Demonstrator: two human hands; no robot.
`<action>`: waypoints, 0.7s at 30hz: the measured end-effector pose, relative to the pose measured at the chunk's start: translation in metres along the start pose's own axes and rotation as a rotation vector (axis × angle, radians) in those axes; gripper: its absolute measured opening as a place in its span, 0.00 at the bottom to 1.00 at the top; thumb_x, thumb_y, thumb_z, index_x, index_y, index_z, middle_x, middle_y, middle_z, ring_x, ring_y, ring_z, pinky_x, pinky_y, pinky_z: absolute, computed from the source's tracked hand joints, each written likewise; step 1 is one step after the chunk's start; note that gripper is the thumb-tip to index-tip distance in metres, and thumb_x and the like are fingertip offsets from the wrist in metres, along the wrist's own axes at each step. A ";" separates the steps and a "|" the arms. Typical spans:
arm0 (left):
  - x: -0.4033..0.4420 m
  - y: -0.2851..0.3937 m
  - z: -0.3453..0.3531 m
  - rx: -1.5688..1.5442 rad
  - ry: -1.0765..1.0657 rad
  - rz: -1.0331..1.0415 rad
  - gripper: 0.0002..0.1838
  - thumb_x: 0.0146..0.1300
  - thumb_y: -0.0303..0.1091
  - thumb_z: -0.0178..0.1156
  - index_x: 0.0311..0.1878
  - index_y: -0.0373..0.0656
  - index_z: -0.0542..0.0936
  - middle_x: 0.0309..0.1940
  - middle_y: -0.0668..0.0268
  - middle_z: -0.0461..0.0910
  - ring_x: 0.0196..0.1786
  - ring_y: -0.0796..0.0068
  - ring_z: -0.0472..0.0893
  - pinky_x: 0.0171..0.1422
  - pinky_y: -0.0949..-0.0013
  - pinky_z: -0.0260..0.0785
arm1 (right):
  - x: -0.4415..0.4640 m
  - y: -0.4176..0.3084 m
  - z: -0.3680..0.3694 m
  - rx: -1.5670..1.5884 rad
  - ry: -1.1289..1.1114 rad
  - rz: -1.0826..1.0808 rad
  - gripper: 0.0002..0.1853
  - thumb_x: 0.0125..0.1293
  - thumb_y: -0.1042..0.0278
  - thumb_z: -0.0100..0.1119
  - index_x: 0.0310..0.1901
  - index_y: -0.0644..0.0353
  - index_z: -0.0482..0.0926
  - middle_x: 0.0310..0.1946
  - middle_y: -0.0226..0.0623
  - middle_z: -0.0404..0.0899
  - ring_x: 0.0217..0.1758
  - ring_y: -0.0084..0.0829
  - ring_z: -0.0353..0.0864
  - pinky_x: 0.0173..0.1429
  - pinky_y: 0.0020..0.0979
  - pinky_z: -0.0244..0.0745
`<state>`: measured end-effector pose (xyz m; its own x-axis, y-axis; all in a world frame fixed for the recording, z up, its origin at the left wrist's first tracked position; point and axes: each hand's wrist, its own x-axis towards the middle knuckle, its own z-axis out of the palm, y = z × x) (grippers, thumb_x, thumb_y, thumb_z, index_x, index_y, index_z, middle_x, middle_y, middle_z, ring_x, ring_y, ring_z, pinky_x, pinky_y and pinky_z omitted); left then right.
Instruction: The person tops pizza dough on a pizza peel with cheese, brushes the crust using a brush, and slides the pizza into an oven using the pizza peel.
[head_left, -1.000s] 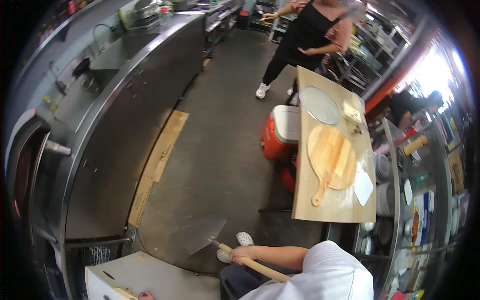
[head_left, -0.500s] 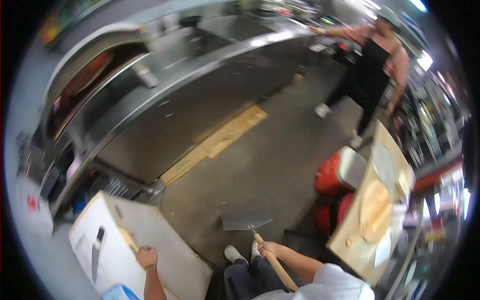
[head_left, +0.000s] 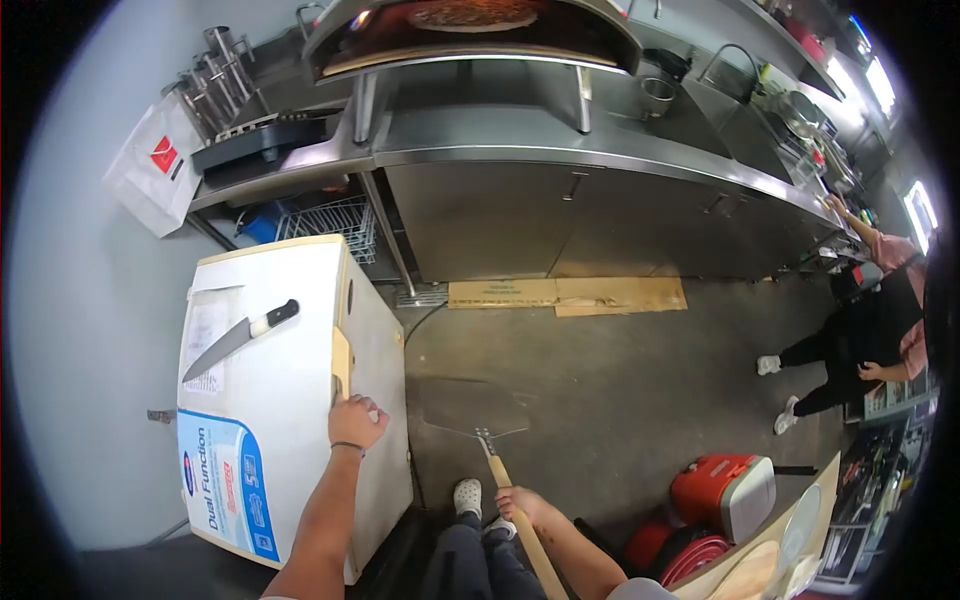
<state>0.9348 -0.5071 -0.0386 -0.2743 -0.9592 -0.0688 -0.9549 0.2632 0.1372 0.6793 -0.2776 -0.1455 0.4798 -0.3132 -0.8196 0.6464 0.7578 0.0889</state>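
Observation:
My right hand (head_left: 522,503) is wrapped round the wooden handle (head_left: 538,555) of a pizza peel. Its thin metal blade (head_left: 470,405) is low in front of my feet, hard to make out against the floor. My left hand (head_left: 358,422) is closed at the lower end of the handle (head_left: 342,362) on a white chest freezer (head_left: 300,460); the fingertips are partly hidden. On the freezer lid lies a knife (head_left: 240,340) with a black and white handle. A pizza (head_left: 472,14) is inside the lit oven (head_left: 480,55) straight ahead.
A steel counter (head_left: 560,155) runs along the far side, with flattened cardboard (head_left: 565,293) below. At right are a red cooler (head_left: 715,490), a wooden board (head_left: 745,572) on a table and a co-worker (head_left: 870,320). A white bag (head_left: 155,165) stands at the left wall.
My view has swung left, bringing the oven to the top centre and the co-worker to the far right. My right hand still holds the peel; my left is still at the freezer edge.

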 end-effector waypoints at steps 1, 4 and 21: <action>0.001 -0.002 0.002 0.004 -0.002 0.004 0.11 0.47 0.43 0.58 0.25 0.46 0.82 0.28 0.68 0.81 0.39 0.64 0.77 0.43 0.65 0.73 | 0.000 -0.001 0.008 -0.011 -0.003 0.006 0.14 0.63 0.77 0.47 0.20 0.53 0.61 0.13 0.20 0.56 0.12 0.16 0.55 0.16 0.19 0.52; 0.001 -0.006 0.008 -0.007 0.019 0.011 0.12 0.47 0.44 0.58 0.25 0.46 0.82 0.29 0.68 0.81 0.39 0.64 0.76 0.43 0.65 0.73 | -0.010 -0.005 0.027 -0.064 -0.034 0.057 0.14 0.64 0.75 0.48 0.21 0.52 0.62 0.14 0.20 0.56 0.11 0.16 0.55 0.16 0.19 0.52; 0.001 -0.003 0.000 0.018 -0.027 0.004 0.14 0.48 0.45 0.57 0.28 0.45 0.83 0.30 0.68 0.82 0.40 0.64 0.77 0.43 0.65 0.73 | -0.068 -0.058 0.008 0.255 -0.210 0.003 0.09 0.65 0.73 0.47 0.26 0.54 0.66 0.15 0.19 0.59 0.12 0.14 0.56 0.17 0.20 0.55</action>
<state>0.9373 -0.5083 -0.0393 -0.2813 -0.9550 -0.0946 -0.9555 0.2696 0.1196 0.6140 -0.3049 -0.0901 0.5769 -0.4422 -0.6867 0.7595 0.5998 0.2518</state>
